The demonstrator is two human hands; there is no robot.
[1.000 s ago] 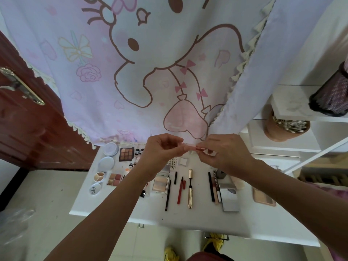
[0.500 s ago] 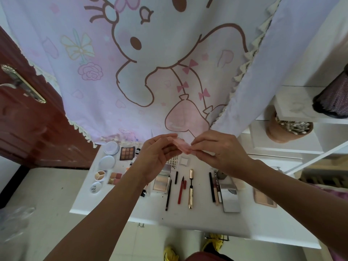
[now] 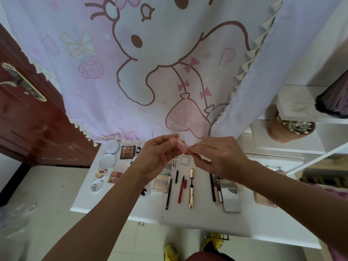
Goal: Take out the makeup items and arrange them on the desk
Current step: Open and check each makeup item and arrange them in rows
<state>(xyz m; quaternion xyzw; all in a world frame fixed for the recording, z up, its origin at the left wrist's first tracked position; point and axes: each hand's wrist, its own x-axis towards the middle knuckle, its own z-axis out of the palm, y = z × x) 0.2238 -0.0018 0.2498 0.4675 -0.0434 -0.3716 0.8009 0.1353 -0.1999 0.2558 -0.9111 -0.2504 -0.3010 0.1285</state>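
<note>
Desk [image 3: 263, 225] front strip & rt end free; makeup rows [image 3: 181, 193] crowd mid/left; curtain [image 3: 169, 72] blocks back, shelf unit [image 3: 293, 144] rt.

A round white lid [image 3: 96, 186] on the counter [image 3: 131, 210] is showing grey letters reading roughly "blbl". A slim tube [image 3: 217, 183] is carrying lettering too blurred to read.
</note>
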